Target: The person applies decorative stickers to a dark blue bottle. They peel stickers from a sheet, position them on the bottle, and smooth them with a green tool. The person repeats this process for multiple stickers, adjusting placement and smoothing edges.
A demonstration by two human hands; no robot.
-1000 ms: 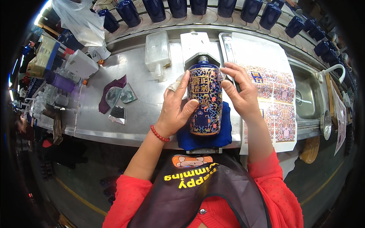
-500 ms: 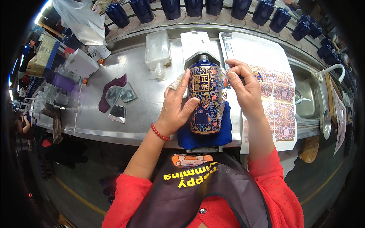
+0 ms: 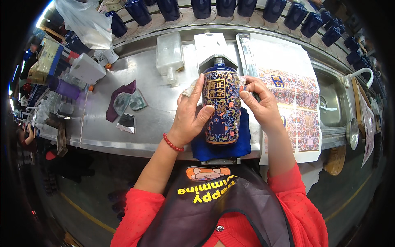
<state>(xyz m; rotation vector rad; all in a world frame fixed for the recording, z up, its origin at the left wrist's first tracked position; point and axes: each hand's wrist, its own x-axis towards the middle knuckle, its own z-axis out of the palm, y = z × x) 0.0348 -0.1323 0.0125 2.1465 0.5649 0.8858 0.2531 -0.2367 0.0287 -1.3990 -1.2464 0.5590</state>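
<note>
A dark blue bottle (image 3: 220,131) lies tilted in front of me, its neck pointing away, wrapped in a colourful floral decal sheet (image 3: 230,96) with gold lettering. My left hand (image 3: 190,110) grips the bottle from its left side, thumb across the front. A crumpled whitish cloth (image 3: 189,89) is tucked at that hand's fingers. At the bottle's right edge, my right hand (image 3: 263,101) pinches the decal's side edge between thumb and fingers. Under the bottle is a folded blue cloth (image 3: 245,138); its neck end lies by a grey angular rest (image 3: 230,64).
Printed decal sheets (image 3: 298,115) on white paper lie to the right, beside a sink (image 3: 333,111). A clear rectangular container (image 3: 169,51) stands behind. Scraper-like pieces (image 3: 135,100) and a purple cloth (image 3: 115,103) lie left. Blue bottles (image 3: 201,8) line a conveyor (image 3: 185,24) at the back.
My right hand has moved slightly left and down, and the decal's right edge now lies closer to the bottle. The bottles on the conveyor have shifted right. My left hand stays put.
</note>
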